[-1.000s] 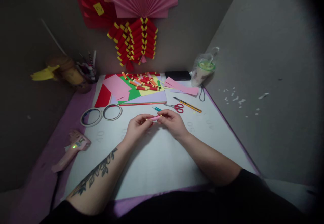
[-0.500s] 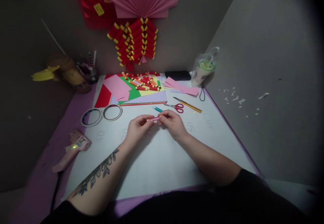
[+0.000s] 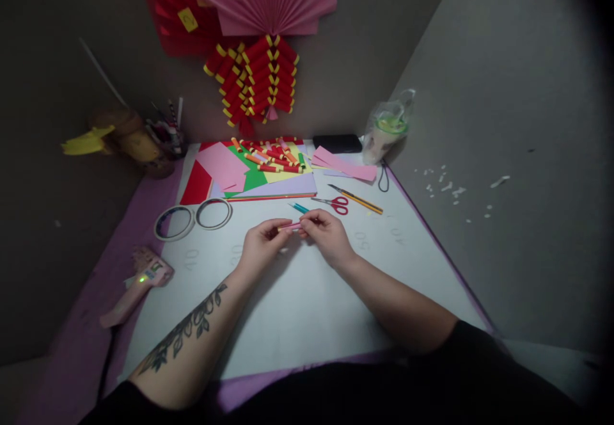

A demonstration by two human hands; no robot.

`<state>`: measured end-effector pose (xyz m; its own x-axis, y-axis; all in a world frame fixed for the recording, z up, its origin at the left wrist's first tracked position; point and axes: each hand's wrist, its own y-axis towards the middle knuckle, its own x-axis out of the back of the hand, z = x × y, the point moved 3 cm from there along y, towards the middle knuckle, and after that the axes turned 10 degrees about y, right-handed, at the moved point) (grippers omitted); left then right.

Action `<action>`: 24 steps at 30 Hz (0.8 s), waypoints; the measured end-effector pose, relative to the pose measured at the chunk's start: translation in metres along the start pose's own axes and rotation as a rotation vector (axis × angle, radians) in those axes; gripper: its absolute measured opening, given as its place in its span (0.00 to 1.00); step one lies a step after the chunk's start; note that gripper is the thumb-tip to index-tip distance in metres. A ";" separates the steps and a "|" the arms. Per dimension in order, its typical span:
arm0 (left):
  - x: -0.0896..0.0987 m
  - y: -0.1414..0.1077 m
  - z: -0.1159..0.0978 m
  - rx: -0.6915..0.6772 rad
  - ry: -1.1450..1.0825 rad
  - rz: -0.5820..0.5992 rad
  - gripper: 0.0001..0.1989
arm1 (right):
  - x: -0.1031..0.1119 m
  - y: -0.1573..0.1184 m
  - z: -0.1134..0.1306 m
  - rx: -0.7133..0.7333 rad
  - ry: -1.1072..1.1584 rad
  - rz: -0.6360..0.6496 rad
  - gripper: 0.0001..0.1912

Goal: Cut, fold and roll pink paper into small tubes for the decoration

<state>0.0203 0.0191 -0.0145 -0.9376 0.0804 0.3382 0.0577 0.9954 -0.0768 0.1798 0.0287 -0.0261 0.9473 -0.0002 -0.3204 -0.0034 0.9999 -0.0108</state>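
Observation:
A small pink paper roll (image 3: pixel 290 226) is held level over the white mat between my two hands. My left hand (image 3: pixel 263 239) pinches its left end. The fingers of my right hand (image 3: pixel 326 233) are closed round the other end. Just beyond the fingers lies a teal pen (image 3: pixel 300 208), and red-handled scissors (image 3: pixel 339 205) rest to its right. Further back, several small paper rolls (image 3: pixel 275 156) in red, orange and green with yellow ends lie on stacked coloured sheets (image 3: pixel 278 188).
Two tape rolls (image 3: pixel 213 214) and a pink glue gun (image 3: pixel 139 284) are at the left. A yellow cutter (image 3: pixel 359 200), pink strips (image 3: pixel 345 164), a black phone (image 3: pixel 337 143) and a bagged cup (image 3: pixel 387 132) are at the right. Paper fans (image 3: pixel 273 2) hang behind.
Both hands stay almost where they were. The left fingers have shifted slightly on the pink roll, and a bit more of it shows.

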 end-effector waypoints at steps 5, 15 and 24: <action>0.000 0.001 0.001 -0.034 0.052 -0.009 0.17 | 0.000 0.000 0.000 -0.029 0.015 -0.029 0.16; 0.001 0.000 -0.002 0.004 -0.018 0.002 0.18 | 0.001 -0.001 -0.001 -0.012 0.017 0.008 0.13; 0.002 0.001 -0.003 0.035 -0.098 -0.004 0.20 | -0.001 -0.002 -0.002 -0.018 0.055 0.021 0.13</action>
<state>0.0200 0.0200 -0.0110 -0.9669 0.0693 0.2457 0.0435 0.9931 -0.1088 0.1788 0.0269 -0.0273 0.9280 0.0195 -0.3720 -0.0291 0.9994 -0.0202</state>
